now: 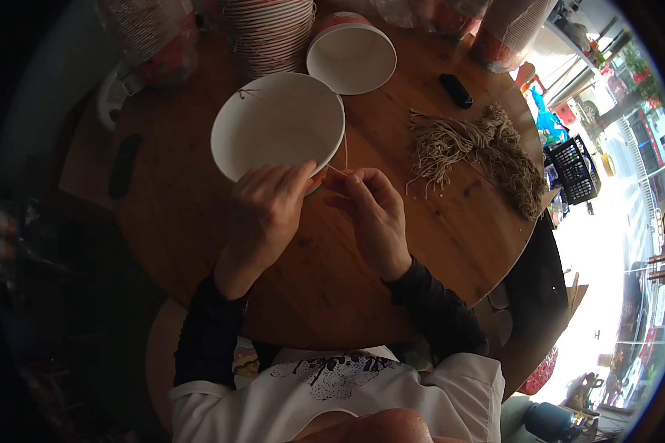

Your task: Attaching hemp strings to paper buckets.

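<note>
A white paper bucket (277, 125) stands tilted on the round table, its wide mouth facing me. At its near rim is my left hand (264, 214), closed with the fingers curled over the edge. Beside it on the right, my right hand (374, 214) pinches a thin beige string (346, 150) between thumb and forefinger. The string stretches from the bucket's right rim to my fingers, and a small string knot (245, 94) shows at the far left rim. My left fingertips are partly hidden, so I cannot tell whether they also hold string.
Behind stand a tall stack of nested buckets (268, 37) and a single bucket (352, 60) on its side. Loose strings in a bundle (469, 144) lie on the wooden table (451, 244) at right, near a small black object (457, 91). A dark flat object (125, 165) lies at the left edge.
</note>
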Demonstrator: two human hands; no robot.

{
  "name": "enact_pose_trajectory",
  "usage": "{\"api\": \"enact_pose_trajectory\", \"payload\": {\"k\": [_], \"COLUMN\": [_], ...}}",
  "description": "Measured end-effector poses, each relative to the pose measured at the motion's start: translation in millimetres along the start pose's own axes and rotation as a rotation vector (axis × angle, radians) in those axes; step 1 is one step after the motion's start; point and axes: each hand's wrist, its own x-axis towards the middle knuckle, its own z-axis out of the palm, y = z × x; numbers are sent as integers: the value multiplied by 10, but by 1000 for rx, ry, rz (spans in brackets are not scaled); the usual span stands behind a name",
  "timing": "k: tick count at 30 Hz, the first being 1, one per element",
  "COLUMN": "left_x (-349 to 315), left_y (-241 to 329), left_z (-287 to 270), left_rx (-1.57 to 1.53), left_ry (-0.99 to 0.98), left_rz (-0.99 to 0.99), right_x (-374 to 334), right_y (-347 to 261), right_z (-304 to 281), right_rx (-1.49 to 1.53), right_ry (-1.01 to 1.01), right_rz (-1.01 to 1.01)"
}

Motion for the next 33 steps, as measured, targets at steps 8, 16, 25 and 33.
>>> {"api": "enact_pose_trajectory", "payload": {"k": [8, 16, 25, 33], "left_x": [45, 29, 32, 50], "left_y": [45, 53, 73, 104], "left_z": [5, -8, -9, -14], "left_rx": [32, 21, 37, 38], "left_ry": [42, 22, 4, 7], "left_rz": [-40, -50, -41, -25], "right_x": [7, -1, 1, 15], "right_y": [60, 44, 49, 49], "right_z": [-21, 4, 4, 42], "right_rx": [6, -1, -4, -48], "right_ry": [-15, -37, -41, -53], "right_rz": [17, 20, 31, -6]}}
